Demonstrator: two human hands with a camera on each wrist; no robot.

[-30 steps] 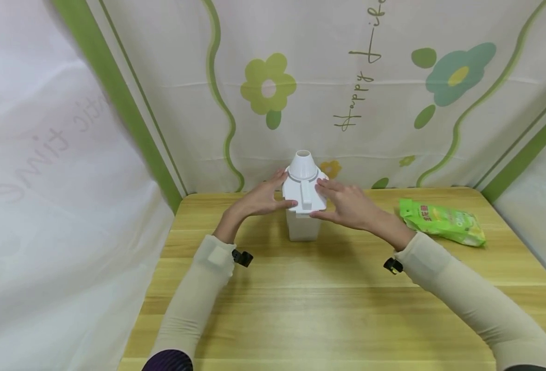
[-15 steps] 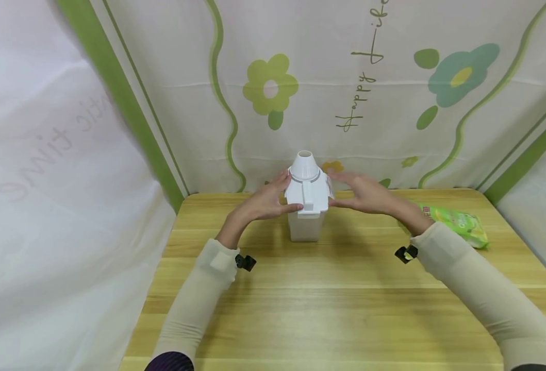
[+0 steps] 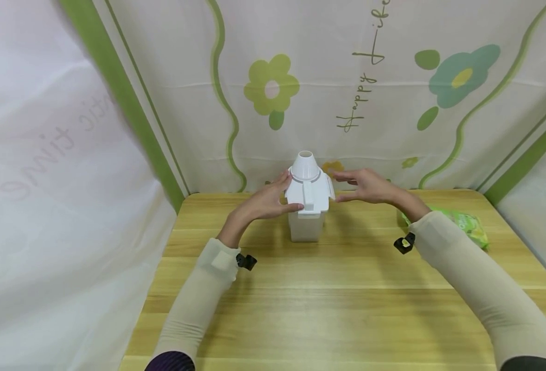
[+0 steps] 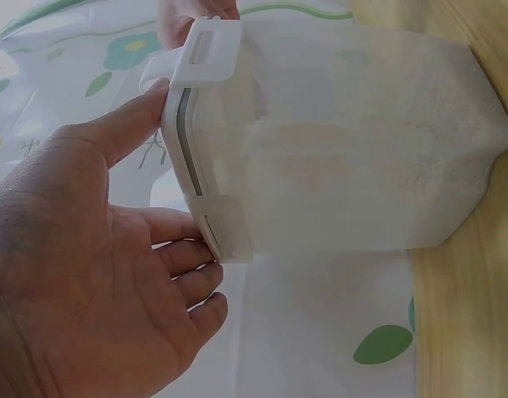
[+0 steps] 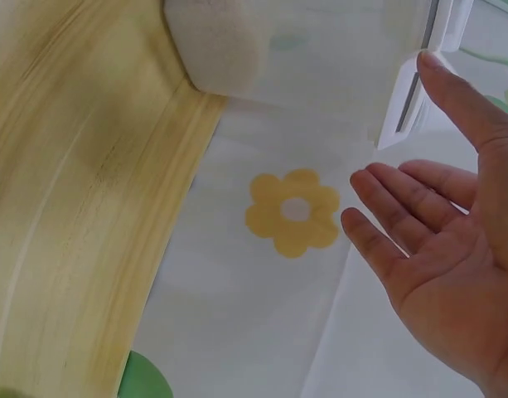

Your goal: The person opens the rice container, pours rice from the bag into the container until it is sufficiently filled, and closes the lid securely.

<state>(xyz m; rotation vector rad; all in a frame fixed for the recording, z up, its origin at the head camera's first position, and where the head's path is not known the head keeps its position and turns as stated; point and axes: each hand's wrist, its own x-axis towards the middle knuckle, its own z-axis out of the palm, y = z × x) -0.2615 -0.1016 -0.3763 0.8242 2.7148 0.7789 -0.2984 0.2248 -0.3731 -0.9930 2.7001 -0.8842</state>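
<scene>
A translucent storage container (image 3: 305, 228) stands upright near the table's back edge, with pale contents low inside. Its white lid (image 3: 319, 197) carries a white cone-shaped piece (image 3: 305, 169) with an open top. My left hand (image 3: 269, 200) touches the lid's left side, with the thumb at the front and fingers farther back. In the left wrist view, those fingertips meet the rim beside a white latch (image 4: 220, 228). My right hand (image 3: 367, 186) is at the lid's right, fingers extended. The right latch (image 3: 330, 188) tilts outward; in the right wrist view, the thumb tip overlaps it (image 5: 403, 95).
A green plastic packet (image 3: 472, 226) lies at the table's right, partly covered by my right forearm. The wooden table (image 3: 300, 309) meets a white flower-printed cloth (image 3: 375, 103) behind the container. Another cloth (image 3: 68, 206) hangs at the left.
My right hand has come off the lid's top and moved right. The lid's right latch has swung outward. My left hand stays at the lid.
</scene>
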